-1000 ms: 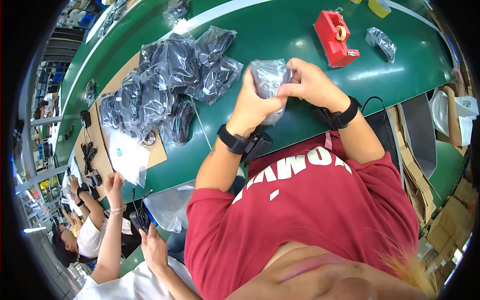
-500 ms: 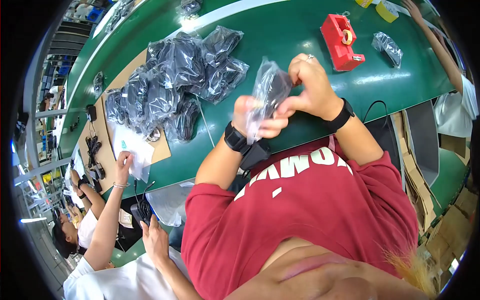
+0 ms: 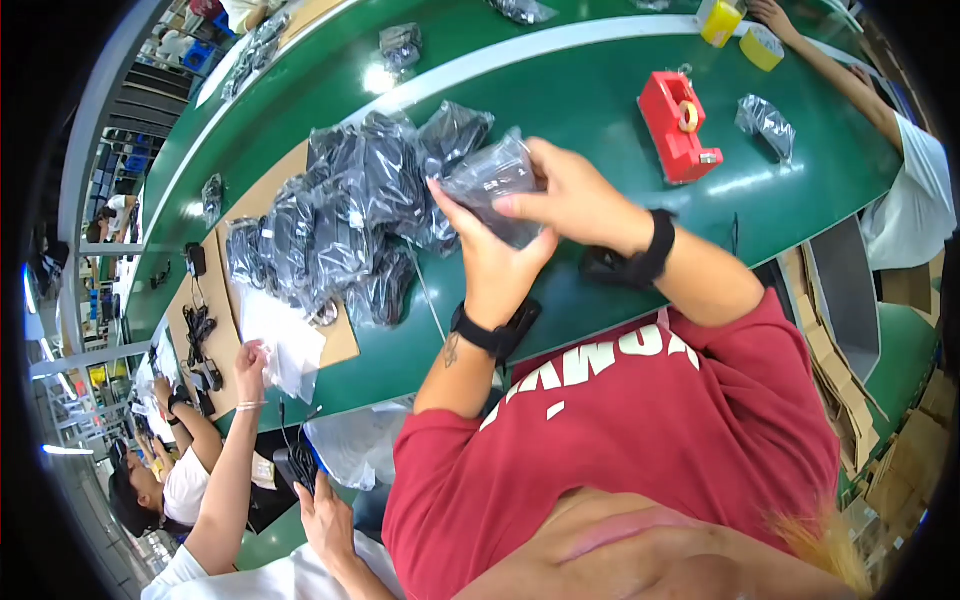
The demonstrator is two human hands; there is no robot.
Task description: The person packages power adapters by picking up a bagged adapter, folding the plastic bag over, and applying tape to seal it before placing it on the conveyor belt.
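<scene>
Head view: bagged item (image 3: 492, 190) between 2 hands.

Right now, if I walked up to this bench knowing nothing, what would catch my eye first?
Probably the two hands, the left hand and the right hand, gripping a clear plastic bag with something dark inside, lifted above the green table. To their left lies a heap of similar dark bagged items. A bright red tape dispenser stands out to the right.

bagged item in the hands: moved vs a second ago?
Yes. The clear bagged item went from the table edge up off the green table, now nearer the pile of bags.
</scene>
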